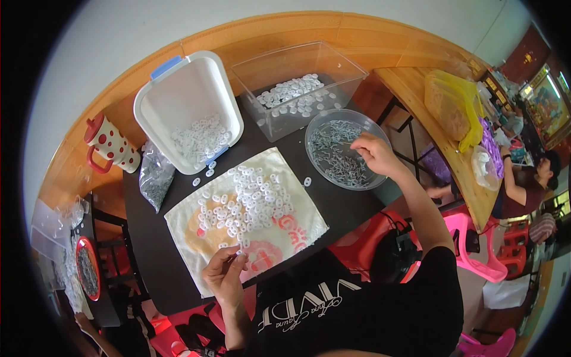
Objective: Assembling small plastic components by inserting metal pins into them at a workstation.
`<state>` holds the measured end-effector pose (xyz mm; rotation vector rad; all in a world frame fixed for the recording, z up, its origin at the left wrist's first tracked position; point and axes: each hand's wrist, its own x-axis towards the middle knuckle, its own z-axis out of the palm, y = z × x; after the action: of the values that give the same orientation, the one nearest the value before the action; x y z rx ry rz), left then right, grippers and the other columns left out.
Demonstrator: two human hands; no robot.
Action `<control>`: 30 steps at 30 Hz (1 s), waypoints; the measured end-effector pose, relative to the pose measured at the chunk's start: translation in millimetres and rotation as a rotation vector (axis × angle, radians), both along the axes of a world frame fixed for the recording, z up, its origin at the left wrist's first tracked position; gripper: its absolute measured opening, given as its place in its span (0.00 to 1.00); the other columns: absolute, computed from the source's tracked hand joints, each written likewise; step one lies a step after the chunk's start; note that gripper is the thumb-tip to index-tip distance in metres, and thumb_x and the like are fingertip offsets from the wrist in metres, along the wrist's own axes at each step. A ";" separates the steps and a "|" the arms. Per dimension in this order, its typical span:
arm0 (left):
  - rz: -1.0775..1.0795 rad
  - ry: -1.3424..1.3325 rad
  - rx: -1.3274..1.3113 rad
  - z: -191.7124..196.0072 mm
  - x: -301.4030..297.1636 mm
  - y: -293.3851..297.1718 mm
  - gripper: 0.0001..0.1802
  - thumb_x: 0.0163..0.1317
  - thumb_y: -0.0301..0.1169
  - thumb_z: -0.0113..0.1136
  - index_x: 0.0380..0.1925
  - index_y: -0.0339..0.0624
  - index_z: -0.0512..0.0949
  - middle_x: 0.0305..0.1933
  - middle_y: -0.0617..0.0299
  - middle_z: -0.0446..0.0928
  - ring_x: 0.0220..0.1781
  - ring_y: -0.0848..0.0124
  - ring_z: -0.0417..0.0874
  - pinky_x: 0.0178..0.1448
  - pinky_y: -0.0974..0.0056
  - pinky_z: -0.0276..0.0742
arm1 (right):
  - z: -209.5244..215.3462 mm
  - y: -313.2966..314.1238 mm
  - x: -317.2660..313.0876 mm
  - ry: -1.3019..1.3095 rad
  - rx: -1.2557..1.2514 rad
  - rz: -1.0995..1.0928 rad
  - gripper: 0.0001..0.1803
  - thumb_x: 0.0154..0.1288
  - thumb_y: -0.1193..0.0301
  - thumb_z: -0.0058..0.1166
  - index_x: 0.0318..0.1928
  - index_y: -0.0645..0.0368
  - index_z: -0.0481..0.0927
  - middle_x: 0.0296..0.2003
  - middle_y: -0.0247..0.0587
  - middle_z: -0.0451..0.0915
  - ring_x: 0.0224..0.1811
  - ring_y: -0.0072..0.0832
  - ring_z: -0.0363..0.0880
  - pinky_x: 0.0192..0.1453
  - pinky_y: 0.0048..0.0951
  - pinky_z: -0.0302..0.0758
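Observation:
My left hand is over the near edge of a pale cloth with a printed pattern. Its thumb and fingertips pinch a small white oval plastic piece. Beyond it on the cloth spreads a heap of similar white two-hole pieces. My right hand is closed in a pinch over a round clear tray of small grey screws. A thin sliver shows at those fingertips, too small to make out.
Behind the cloth stand a tilted white bin holding white pieces and a clear box with more. At left are a bag of screws and a dotted tumbler. Other people sit at the right and lower left.

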<state>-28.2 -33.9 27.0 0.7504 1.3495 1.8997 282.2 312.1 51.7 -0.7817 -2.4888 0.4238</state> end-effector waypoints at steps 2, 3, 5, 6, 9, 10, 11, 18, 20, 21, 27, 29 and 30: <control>0.023 -0.038 -0.012 0.8 2.1 -4.1 0.11 0.62 0.14 0.60 0.44 0.30 0.82 0.34 0.55 0.83 0.33 0.71 0.83 0.35 0.70 0.77 | 0.4 -5.0 -10.3 0.109 -0.230 -0.035 0.08 0.64 0.86 0.53 0.41 0.63 0.81 0.36 0.37 0.78 0.36 0.25 0.77 0.40 0.24 0.73; 0.049 -0.039 -0.019 2.2 2.6 -5.5 0.11 0.62 0.14 0.60 0.44 0.30 0.82 0.34 0.55 0.83 0.33 0.71 0.83 0.35 0.70 0.77 | 1.5 -10.6 -15.4 0.104 -0.239 -0.009 0.08 0.64 0.86 0.53 0.41 0.63 0.81 0.36 0.37 0.78 0.36 0.25 0.77 0.40 0.24 0.73; 0.016 -0.022 -0.039 4.7 4.0 -4.8 0.10 0.62 0.13 0.60 0.43 0.29 0.82 0.34 0.54 0.83 0.33 0.70 0.84 0.36 0.70 0.78 | 10.8 -26.1 -30.0 0.292 -0.419 -0.007 0.06 0.65 0.85 0.54 0.40 0.65 0.81 0.36 0.33 0.78 0.36 0.21 0.77 0.41 0.22 0.73; 0.020 -0.042 -0.059 5.5 5.0 -2.8 0.10 0.62 0.13 0.59 0.43 0.27 0.81 0.35 0.53 0.83 0.34 0.70 0.84 0.36 0.70 0.78 | 16.5 -39.4 -38.7 0.355 -0.522 0.000 0.05 0.65 0.85 0.55 0.39 0.65 0.81 0.37 0.33 0.79 0.36 0.19 0.76 0.42 0.21 0.73; -0.018 -0.062 -0.029 6.3 8.5 13.0 0.11 0.62 0.14 0.62 0.45 0.28 0.81 0.37 0.54 0.84 0.33 0.72 0.84 0.37 0.70 0.79 | 28.6 -85.5 -69.1 0.472 -0.564 0.155 0.04 0.64 0.84 0.56 0.38 0.66 0.80 0.37 0.36 0.79 0.37 0.20 0.76 0.41 0.21 0.73; -0.025 -0.076 -0.009 4.9 9.9 16.7 0.11 0.62 0.14 0.62 0.45 0.29 0.82 0.37 0.55 0.84 0.34 0.72 0.83 0.37 0.71 0.78 | 28.5 -102.2 -86.7 0.484 -0.554 0.202 0.04 0.64 0.85 0.56 0.38 0.67 0.79 0.37 0.38 0.78 0.38 0.21 0.76 0.43 0.20 0.72; -0.037 -0.088 0.012 3.4 11.9 17.6 0.11 0.62 0.15 0.62 0.45 0.29 0.82 0.37 0.56 0.84 0.34 0.73 0.83 0.37 0.71 0.78 | 26.4 -118.5 -106.1 0.520 -0.553 0.253 0.04 0.63 0.86 0.56 0.38 0.67 0.79 0.36 0.38 0.78 0.38 0.21 0.75 0.44 0.20 0.71; 0.017 -0.087 -0.026 -9.3 11.4 8.3 0.11 0.63 0.16 0.63 0.46 0.31 0.83 0.36 0.58 0.84 0.34 0.76 0.82 0.35 0.73 0.77 | 12.0 -142.6 -150.4 0.454 -0.261 0.238 0.05 0.64 0.86 0.56 0.39 0.68 0.79 0.35 0.36 0.78 0.34 0.19 0.76 0.38 0.20 0.71; 0.019 -0.086 -0.022 -12.6 11.4 4.8 0.11 0.63 0.16 0.63 0.46 0.32 0.83 0.36 0.59 0.84 0.33 0.76 0.82 0.34 0.74 0.76 | 8.1 -122.2 -131.8 0.538 -0.358 0.118 0.06 0.66 0.87 0.54 0.40 0.66 0.80 0.36 0.35 0.79 0.35 0.18 0.76 0.38 0.19 0.71; 0.000 -0.093 -0.015 -14.8 11.9 5.8 0.11 0.63 0.16 0.63 0.46 0.32 0.83 0.36 0.59 0.84 0.33 0.76 0.82 0.34 0.74 0.76 | 9.9 -114.9 -121.6 0.552 -0.367 0.081 0.06 0.67 0.87 0.54 0.40 0.66 0.80 0.36 0.35 0.79 0.35 0.17 0.76 0.38 0.19 0.71; -0.058 -0.066 -0.010 -17.9 11.5 6.6 0.12 0.63 0.15 0.61 0.47 0.32 0.83 0.35 0.61 0.84 0.34 0.78 0.82 0.35 0.75 0.76 | 9.2 -133.6 -140.2 0.243 -0.124 0.247 0.08 0.59 0.85 0.59 0.39 0.64 0.81 0.35 0.42 0.80 0.36 0.35 0.80 0.40 0.30 0.75; -0.032 -0.045 0.007 -19.6 11.1 5.7 0.12 0.63 0.14 0.62 0.46 0.33 0.83 0.37 0.63 0.83 0.34 0.79 0.81 0.36 0.75 0.76 | 5.1 -128.8 -149.0 0.110 0.098 0.276 0.08 0.57 0.84 0.59 0.37 0.62 0.80 0.36 0.43 0.81 0.38 0.41 0.80 0.42 0.36 0.76; -0.028 -0.045 0.011 -20.0 12.2 5.0 0.12 0.63 0.14 0.62 0.46 0.33 0.83 0.37 0.63 0.83 0.34 0.79 0.81 0.36 0.75 0.76 | 3.3 -126.4 -148.3 0.066 -0.003 0.274 0.09 0.55 0.81 0.61 0.38 0.61 0.80 0.37 0.43 0.81 0.41 0.44 0.80 0.44 0.40 0.76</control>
<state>-15.9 -28.9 7.0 0.7244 1.2956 1.8931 134.0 185.8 55.0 -0.4201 -2.5405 0.5393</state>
